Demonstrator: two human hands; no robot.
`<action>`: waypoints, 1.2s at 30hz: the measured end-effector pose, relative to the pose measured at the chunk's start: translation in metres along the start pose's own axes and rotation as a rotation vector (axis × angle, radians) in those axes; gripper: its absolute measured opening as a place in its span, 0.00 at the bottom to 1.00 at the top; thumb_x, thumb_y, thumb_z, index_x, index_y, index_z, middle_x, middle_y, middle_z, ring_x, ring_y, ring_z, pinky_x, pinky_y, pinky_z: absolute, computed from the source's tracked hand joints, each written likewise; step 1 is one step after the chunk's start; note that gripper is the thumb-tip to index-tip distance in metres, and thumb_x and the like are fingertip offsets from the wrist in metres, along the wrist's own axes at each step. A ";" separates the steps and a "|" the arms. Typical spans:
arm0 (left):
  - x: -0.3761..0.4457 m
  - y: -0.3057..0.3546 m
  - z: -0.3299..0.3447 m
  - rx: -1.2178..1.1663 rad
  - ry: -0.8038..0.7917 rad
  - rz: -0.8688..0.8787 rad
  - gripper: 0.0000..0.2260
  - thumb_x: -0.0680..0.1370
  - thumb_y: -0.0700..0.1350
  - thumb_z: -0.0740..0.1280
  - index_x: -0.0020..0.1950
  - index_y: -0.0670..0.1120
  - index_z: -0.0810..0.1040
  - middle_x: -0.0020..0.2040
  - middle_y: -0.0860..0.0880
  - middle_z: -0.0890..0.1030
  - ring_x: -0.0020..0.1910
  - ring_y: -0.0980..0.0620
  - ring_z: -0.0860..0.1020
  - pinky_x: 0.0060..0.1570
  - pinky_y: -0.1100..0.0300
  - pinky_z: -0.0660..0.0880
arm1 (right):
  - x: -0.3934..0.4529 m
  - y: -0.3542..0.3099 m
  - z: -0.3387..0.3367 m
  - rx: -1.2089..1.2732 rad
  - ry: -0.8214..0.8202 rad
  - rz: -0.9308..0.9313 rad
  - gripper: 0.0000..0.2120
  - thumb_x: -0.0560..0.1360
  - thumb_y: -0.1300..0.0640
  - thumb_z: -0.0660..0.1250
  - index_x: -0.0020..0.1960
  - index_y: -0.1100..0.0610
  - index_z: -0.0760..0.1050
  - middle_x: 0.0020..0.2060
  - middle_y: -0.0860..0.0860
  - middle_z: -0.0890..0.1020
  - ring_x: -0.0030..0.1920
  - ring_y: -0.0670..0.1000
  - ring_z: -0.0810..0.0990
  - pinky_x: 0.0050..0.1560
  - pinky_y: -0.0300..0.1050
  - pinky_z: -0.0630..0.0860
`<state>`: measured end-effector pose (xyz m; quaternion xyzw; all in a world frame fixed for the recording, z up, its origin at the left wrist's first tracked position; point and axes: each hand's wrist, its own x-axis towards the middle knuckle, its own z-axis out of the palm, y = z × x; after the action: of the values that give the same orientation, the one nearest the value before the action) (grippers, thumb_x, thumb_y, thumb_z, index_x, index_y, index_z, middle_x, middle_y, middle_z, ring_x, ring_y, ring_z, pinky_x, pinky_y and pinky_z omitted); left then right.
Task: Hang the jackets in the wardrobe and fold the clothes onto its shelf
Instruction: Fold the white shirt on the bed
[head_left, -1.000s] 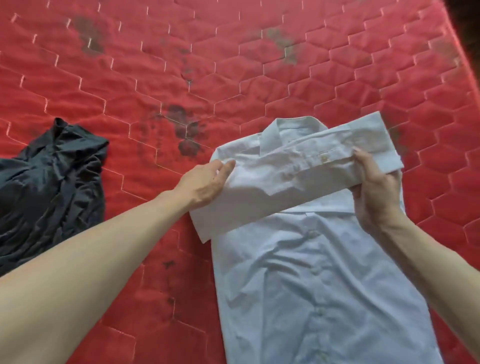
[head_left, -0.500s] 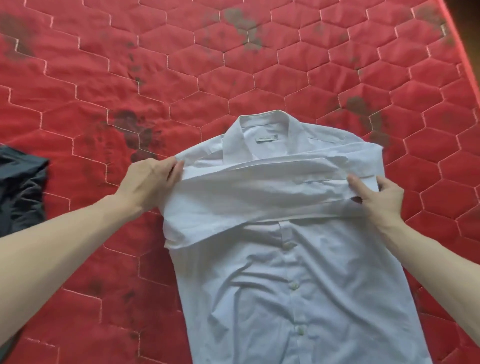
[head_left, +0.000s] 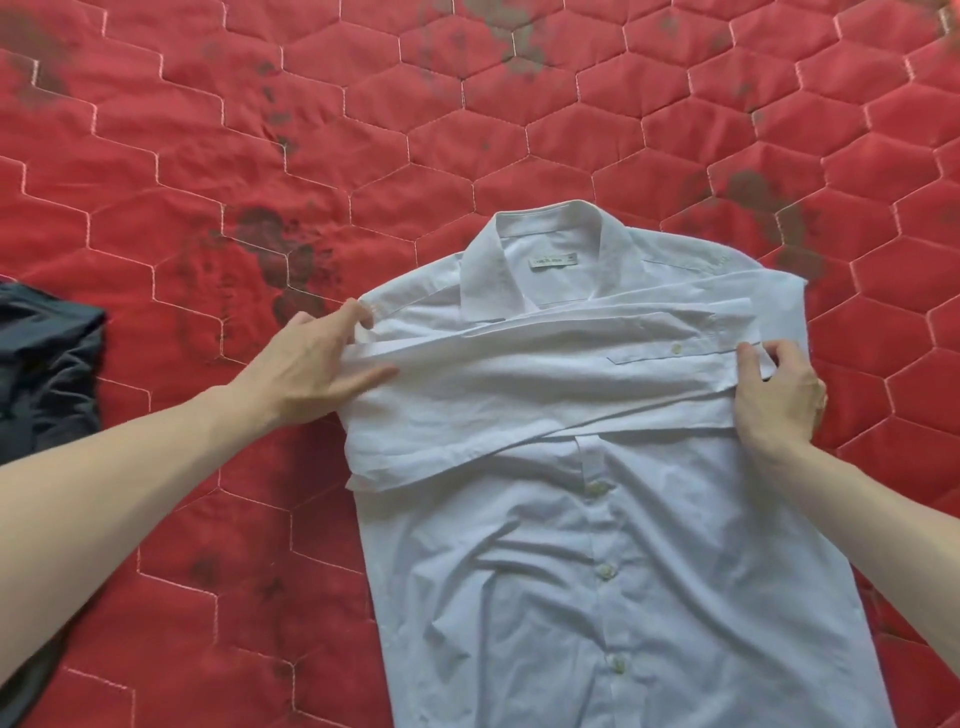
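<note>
A white button-up shirt lies front up on the red quilted mattress, collar at the far end. Both sleeves are folded across the chest, just below the collar. My left hand pinches the fold at the shirt's left shoulder, thumb on top and fingers under the sleeve cloth. My right hand grips the sleeve cuff at the shirt's right edge, fingers curled over the cloth. The shirt's lower hem runs out of the frame.
A crumpled dark garment lies at the left edge of the mattress, partly behind my left forearm. Dark stains mark the red cover around the shirt. The mattress reaches on to the top and right of the frame.
The folded sleeve has come down flat onto the chest, and the shirt's collar now shows fully. Both hands stayed at the shirt's two sides. The dark garment has slid toward the left edge of view.
</note>
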<state>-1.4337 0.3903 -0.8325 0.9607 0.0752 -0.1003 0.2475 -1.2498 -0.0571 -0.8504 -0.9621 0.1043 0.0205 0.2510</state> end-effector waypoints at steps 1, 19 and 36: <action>-0.004 -0.005 0.000 0.043 -0.044 0.056 0.14 0.80 0.52 0.72 0.58 0.47 0.73 0.44 0.54 0.77 0.39 0.47 0.73 0.48 0.49 0.70 | 0.001 0.001 0.002 -0.009 0.002 -0.008 0.15 0.84 0.47 0.62 0.55 0.59 0.77 0.50 0.64 0.83 0.55 0.68 0.79 0.61 0.59 0.70; 0.040 -0.010 -0.010 -0.018 0.087 -0.279 0.29 0.86 0.57 0.59 0.29 0.42 0.64 0.26 0.42 0.68 0.29 0.38 0.67 0.37 0.50 0.61 | 0.014 -0.013 0.011 -0.240 0.094 0.151 0.14 0.85 0.50 0.57 0.63 0.59 0.72 0.66 0.65 0.75 0.68 0.68 0.71 0.68 0.63 0.64; -0.025 0.091 0.063 0.152 0.469 -0.046 0.14 0.85 0.44 0.60 0.67 0.41 0.77 0.68 0.40 0.76 0.69 0.37 0.72 0.68 0.43 0.67 | -0.023 -0.011 0.035 -0.438 -0.283 -0.802 0.30 0.86 0.42 0.46 0.85 0.48 0.49 0.85 0.50 0.48 0.84 0.51 0.43 0.82 0.56 0.44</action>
<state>-1.4501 0.2786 -0.8388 0.9717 0.1444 0.1144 0.1478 -1.2692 -0.0266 -0.8734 -0.9445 -0.3173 0.0740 0.0423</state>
